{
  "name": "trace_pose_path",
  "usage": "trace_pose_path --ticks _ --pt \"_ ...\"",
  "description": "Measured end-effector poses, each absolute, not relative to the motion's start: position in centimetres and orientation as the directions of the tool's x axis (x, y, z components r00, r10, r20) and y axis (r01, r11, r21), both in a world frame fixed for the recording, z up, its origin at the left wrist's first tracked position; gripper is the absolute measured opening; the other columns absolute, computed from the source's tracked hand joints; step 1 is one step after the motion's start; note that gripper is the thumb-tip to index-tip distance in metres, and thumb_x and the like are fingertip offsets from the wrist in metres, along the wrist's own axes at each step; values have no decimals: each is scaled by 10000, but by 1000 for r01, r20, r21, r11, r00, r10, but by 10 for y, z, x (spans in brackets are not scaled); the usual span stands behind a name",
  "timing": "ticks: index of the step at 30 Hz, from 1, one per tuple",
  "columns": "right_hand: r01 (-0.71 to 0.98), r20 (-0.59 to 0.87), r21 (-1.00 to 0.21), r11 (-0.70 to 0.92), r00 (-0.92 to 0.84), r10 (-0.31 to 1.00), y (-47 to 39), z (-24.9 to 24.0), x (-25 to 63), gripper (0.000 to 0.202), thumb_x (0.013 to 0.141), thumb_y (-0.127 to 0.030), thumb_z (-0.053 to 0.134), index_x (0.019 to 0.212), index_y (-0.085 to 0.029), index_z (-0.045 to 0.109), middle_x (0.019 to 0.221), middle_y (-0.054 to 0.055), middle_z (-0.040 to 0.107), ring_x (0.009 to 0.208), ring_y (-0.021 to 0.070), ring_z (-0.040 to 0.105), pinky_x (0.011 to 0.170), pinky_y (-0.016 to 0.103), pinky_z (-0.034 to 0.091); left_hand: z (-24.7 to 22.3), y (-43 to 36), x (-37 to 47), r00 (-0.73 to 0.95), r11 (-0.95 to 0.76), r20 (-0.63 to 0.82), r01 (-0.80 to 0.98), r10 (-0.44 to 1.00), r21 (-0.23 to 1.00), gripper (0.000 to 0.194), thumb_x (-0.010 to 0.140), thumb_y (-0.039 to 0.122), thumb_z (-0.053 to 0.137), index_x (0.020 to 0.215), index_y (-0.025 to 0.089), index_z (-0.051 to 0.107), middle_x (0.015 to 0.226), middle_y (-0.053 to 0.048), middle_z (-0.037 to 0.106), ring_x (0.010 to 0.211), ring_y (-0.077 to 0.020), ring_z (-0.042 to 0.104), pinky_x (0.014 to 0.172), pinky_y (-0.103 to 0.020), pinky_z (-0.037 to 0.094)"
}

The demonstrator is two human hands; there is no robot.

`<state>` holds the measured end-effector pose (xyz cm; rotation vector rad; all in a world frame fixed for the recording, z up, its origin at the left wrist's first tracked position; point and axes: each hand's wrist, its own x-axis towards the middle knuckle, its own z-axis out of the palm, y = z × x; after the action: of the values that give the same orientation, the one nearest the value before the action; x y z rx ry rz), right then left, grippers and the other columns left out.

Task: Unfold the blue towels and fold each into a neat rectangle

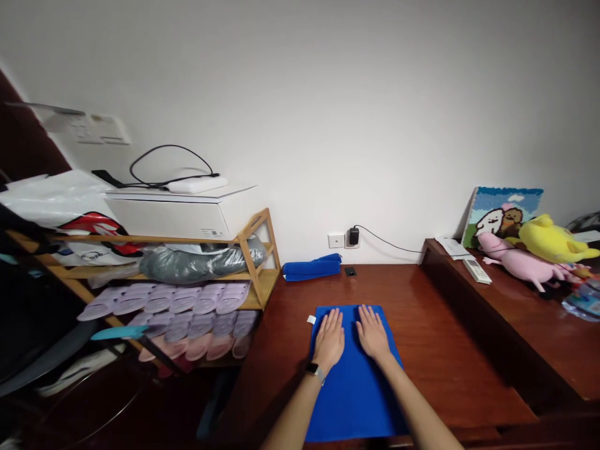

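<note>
The blue cloth [352, 397] lay spread flat on the brown counter [445, 369], directly beneath both hands. The left hand [329, 339] rested palm down on its far left part, and the right hand [374, 332] rested palm down on its far right part. Both hands were open and flat, fingers pointing toward the far edge, with a strip of bare cloth between them; neither was clamped on anything. Most of the cloth stretched from the hands toward the person, between and under the forearms. A small white tag [311, 320] stuck out past its left edge, near the left fingertips. A watch [315, 370] sat on the left wrist.

Beyond the hands, well apart from them, a folded blue bundle [312, 268] lay at the back of the counter by the wall. To its right was a small black fitting [350, 272] in the countertop, and above that a black plug [354, 235] sat in a wall outlet, its cord running right. On the right-hand surface were a remote [477, 271], a pink toy [520, 262], a yellow toy [553, 240] and a picture [506, 209]. On the left stood a wooden rack [267, 284] with rows of slippers [201, 299].
</note>
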<state>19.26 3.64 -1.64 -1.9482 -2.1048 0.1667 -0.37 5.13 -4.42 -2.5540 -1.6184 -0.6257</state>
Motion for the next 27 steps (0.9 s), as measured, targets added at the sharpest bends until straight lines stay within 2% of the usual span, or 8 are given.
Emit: trace_pose_path --ticks 3,6,8,14,19,27 --pt "945 44 -279 169 -163 986 58 -11 168 648 1099 -346 233 1710 -163 345 1773 69 320 1669 214 224 1362 428 163 -36 76 18 403 -453 263 875 877 170 593 1096 290 277 1638 164 481 1721 -106 452 1628 -234 362 1346 -488 299" --pt "953 -11 -278 120 -128 992 68 -19 168 667 1109 -417 230 1719 -160 313 1783 76 287 1672 222 213 1363 436 149 -43 91 12 330 -364 197 914 923 177 605 1092 358 320 1644 164 473 1729 -113 432 1626 -253 367 1342 -500 305" --pt "963 -17 -261 66 -73 997 69 -26 180 697 1112 -468 223 1726 -144 278 1791 89 255 1678 229 188 1366 447 129 -50 95 -1 274 -310 203 935 940 172 625 1090 390 330 1657 159 451 1739 -122 411 1631 -266 355 1345 -513 291" --pt "966 -28 -234 -115 112 993 70 -40 234 720 1110 -474 188 1730 -112 249 1795 103 239 1679 238 184 1365 464 145 -52 97 -35 177 -220 203 951 963 216 642 1084 393 333 1684 180 406 1736 -124 421 1632 -290 351 1339 -530 303" --pt "960 -19 -257 -110 109 994 72 -49 252 733 1109 -489 173 1731 -109 253 1800 103 228 1679 243 184 1365 464 151 -50 98 -42 152 -196 189 949 970 245 637 1088 385 320 1684 177 408 1744 -117 402 1635 -283 343 1344 -509 293" --pt "957 -23 -264 -118 116 993 69 -41 244 730 1097 -457 205 1722 -85 271 1795 110 246 1675 251 197 1366 462 160 -36 93 -39 159 -185 134 962 978 203 636 1082 351 327 1690 175 388 1754 -117 355 1642 -272 314 1346 -514 282"
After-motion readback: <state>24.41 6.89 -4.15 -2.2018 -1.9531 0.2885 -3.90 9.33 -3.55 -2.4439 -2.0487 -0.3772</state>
